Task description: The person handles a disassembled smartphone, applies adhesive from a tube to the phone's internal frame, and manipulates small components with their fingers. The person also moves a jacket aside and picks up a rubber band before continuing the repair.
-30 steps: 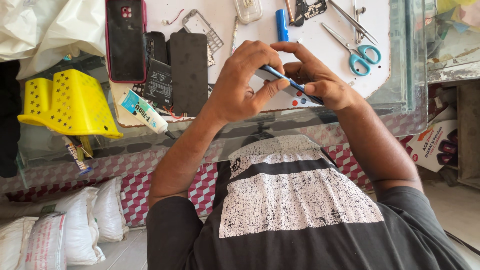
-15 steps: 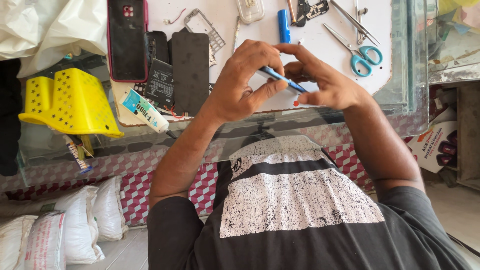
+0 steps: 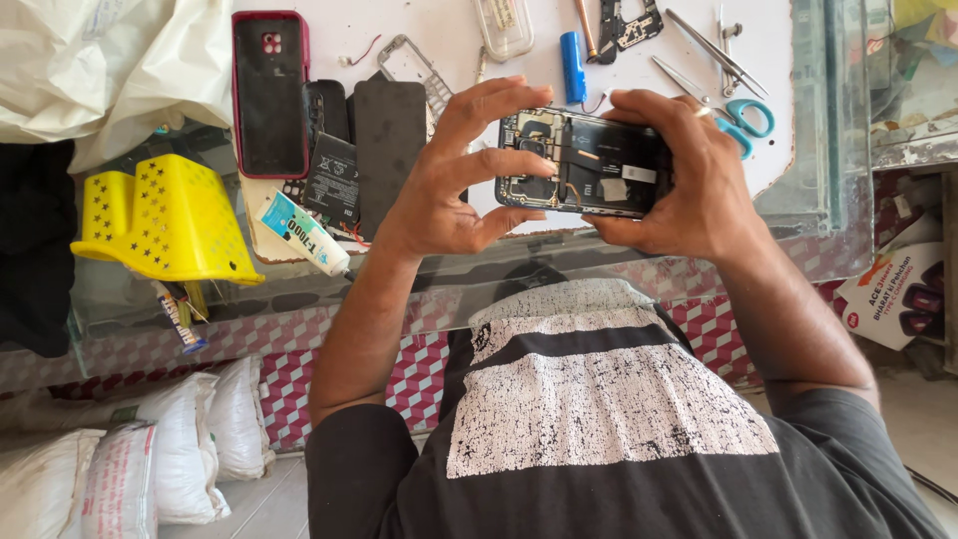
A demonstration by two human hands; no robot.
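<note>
Phone (image 3: 584, 163), its back cover off and the dark circuitry bared, is held level above the white work mat (image 3: 399, 20) between both hands. The left hand (image 3: 449, 185) pinches its left end, fingers curled over the top edge; the right hand (image 3: 689, 175) wraps the right end. Blue-handled scissors (image 3: 743, 115) lie close behind, possibly touching nothing. A yellow plastic stand (image 3: 165, 220) sits well apart at left.

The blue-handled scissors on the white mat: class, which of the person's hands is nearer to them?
The right hand: its knuckles sit just beside the scissors. The left hand is far off, across the opened phone both hands hold.
</note>
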